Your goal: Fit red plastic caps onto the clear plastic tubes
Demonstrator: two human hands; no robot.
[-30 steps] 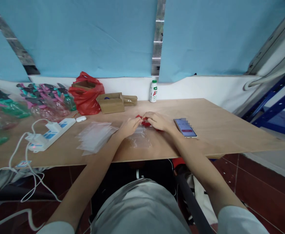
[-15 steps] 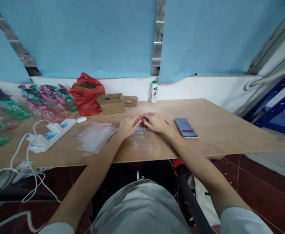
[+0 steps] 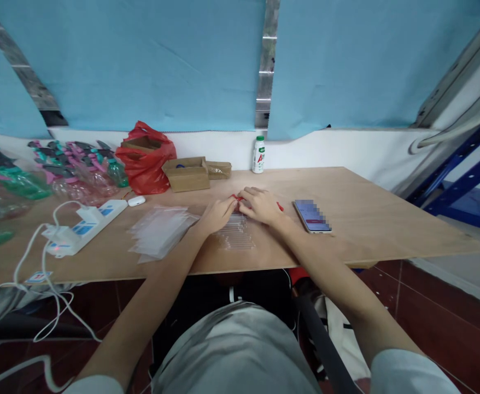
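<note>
At the middle of the wooden table, my left hand and my right hand meet over a small red item, thin and string-like, whose kind I cannot make out. The fingers of both hands are closed around it and partly hide it. Just below them lies a row of clear thin plastic pieces, flat on the wood. Another bit of red shows beyond my right hand. Left of my left forearm is a fanned stack of clear plastic bags.
A phone lies to the right. Behind stand a white bottle, a cardboard box and a red plastic bag. To the left are a power strip with white cables and several spray bottles.
My right hand's fingers have spread a little and lie flatter over the red item. Both hands stay in nearly the same place. The view has shifted slightly.
</note>
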